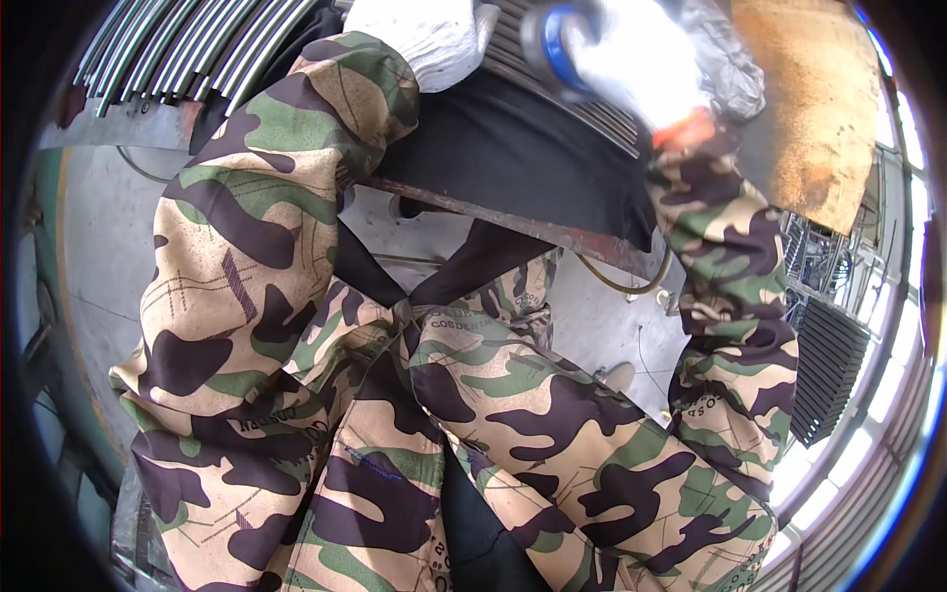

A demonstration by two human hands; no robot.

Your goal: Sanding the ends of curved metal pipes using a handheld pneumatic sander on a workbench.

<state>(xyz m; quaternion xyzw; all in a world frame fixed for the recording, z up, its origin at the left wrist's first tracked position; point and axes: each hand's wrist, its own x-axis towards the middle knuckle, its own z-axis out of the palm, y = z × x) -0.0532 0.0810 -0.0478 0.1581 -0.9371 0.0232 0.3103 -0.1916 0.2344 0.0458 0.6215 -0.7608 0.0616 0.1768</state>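
Head: gloved right hand [636,59], slender metal rods [604,121]

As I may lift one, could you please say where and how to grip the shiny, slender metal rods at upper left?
Probably by the near ends of the shiny metal rods, coming from the near side: those ends lie uncovered, while the shafts run close together.

Blue-rimmed object [562,49] in gloved right hand [641,64]

Both blur above metal rods [614,126], beyond black cloth [533,153] along the near edge of the workbench [552,231]. The gloved left hand [434,41] is near, grip unclear; shiny tubes [187,54] lie at the left end.
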